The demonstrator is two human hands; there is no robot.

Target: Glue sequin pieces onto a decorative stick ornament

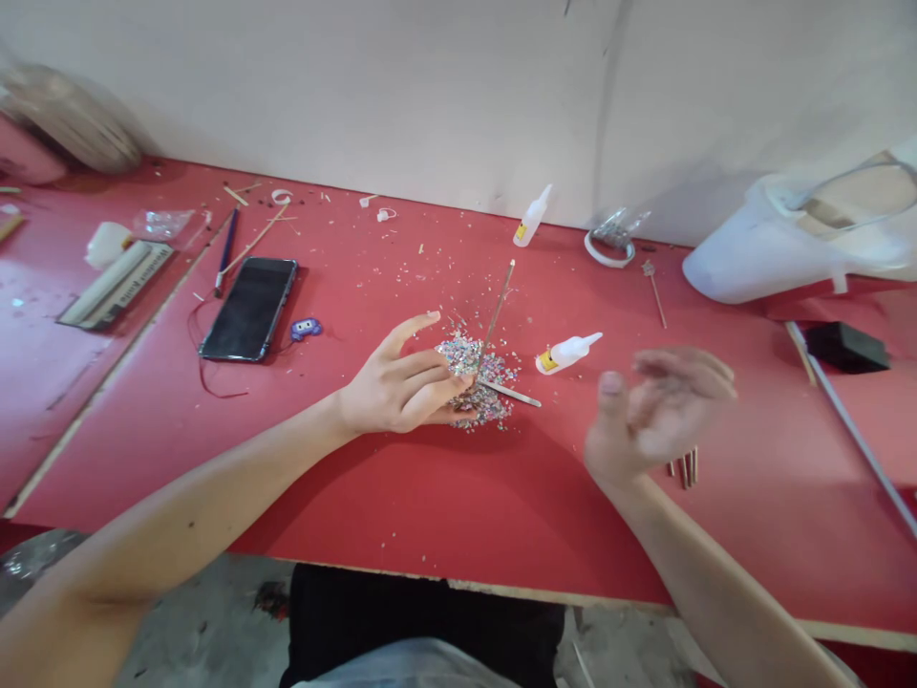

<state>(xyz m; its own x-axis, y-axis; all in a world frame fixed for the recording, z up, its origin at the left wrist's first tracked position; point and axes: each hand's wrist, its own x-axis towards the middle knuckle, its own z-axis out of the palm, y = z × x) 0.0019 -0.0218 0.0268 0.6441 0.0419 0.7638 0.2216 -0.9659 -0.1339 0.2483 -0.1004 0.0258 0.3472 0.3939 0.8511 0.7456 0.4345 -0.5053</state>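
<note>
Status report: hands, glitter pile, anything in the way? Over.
Left hand at glitter pile, by two thin sticks, grip unclear. Right hand open, raised, seemingly empty. Nearer white bottle just right of pile, possibly in the way.

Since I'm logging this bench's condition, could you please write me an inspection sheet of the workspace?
Surface: red tabletop, pale specks scattered on it.
Job's things: glittery heap; two thin sticks at it; a white bottle beside it, another bottle near the wall.
Clutter: phone, purple trinket.
Hands: left hand at the heap, its grip on the sticks unclear; right hand raised, open, blurred.
Cables: nothing seen; only a thin red cord by the phone.
Surroundings: pale wall behind; white container at right.
</note>
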